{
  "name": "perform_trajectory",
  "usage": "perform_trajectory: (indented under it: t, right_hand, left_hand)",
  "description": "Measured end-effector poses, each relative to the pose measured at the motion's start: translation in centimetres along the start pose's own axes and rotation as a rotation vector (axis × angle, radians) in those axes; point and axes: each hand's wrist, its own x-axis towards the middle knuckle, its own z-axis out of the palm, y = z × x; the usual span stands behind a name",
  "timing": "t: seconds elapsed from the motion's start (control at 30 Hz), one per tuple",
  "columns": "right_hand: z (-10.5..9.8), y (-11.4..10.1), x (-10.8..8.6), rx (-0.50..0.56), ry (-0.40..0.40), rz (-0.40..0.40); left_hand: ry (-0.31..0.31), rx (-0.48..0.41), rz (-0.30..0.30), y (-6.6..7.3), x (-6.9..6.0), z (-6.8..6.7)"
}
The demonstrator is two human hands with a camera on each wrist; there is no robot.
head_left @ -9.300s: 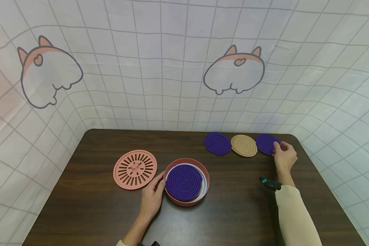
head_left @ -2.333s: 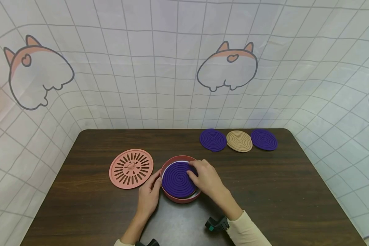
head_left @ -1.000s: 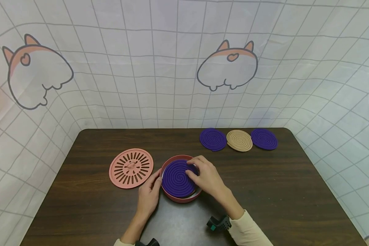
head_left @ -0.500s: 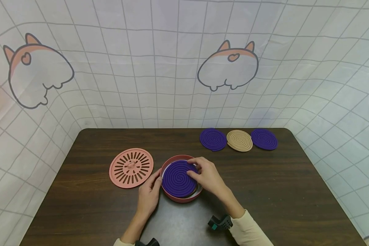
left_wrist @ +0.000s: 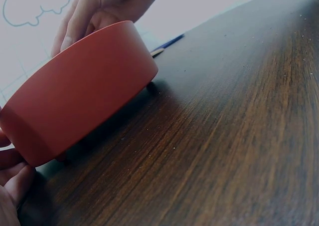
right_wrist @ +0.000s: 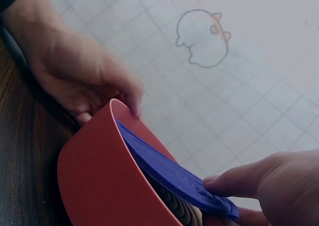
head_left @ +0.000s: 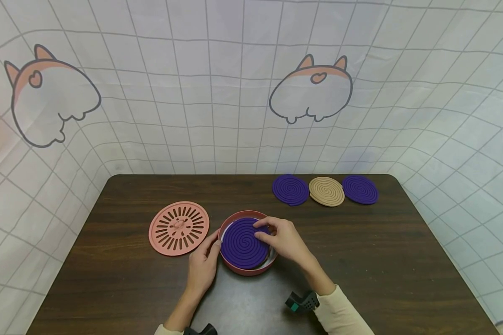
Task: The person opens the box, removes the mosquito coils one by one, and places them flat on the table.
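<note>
My left hand [head_left: 203, 267] holds the left wall of a round red box [head_left: 248, 272], thumb on the rim and fingers on the outside. Inside lies a purple spiral mosquito coil [head_left: 243, 244]. With thumb and fingers, my right hand [head_left: 286, 238] pinches this coil at its right edge. The right wrist view shows the purple coil [right_wrist: 174, 176] tilted, its pinched edge raised above the rim. Beneath it sits a greyish-tan coil [right_wrist: 174, 204], mostly hidden. The left wrist view shows the box's outer wall [left_wrist: 89, 86] and little of its inside.
A pink slotted round lid [head_left: 179, 228] lies left of the box on the dark wooden table [head_left: 385, 265]. Along the back edge lie a purple coil [head_left: 290, 190], a tan coil [head_left: 326, 191] and another purple coil [head_left: 360, 189]. A white gridded curtain [head_left: 218, 116] surrounds the table.
My right hand has come from the far-right purple coil to the coil in the box and now pinches it. Over the last second it shifts only slightly. My left hand stays on the box.
</note>
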Motion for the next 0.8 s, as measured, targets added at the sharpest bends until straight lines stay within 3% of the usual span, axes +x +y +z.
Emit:
perform_trajectory:
  t: [0.8]
  right_hand:
    - [-1.1,0.7,0.2,0.079,-0.146,-0.035]
  left_hand:
    - [0.000,0.008,-0.001,0.1,0.0,0.0]
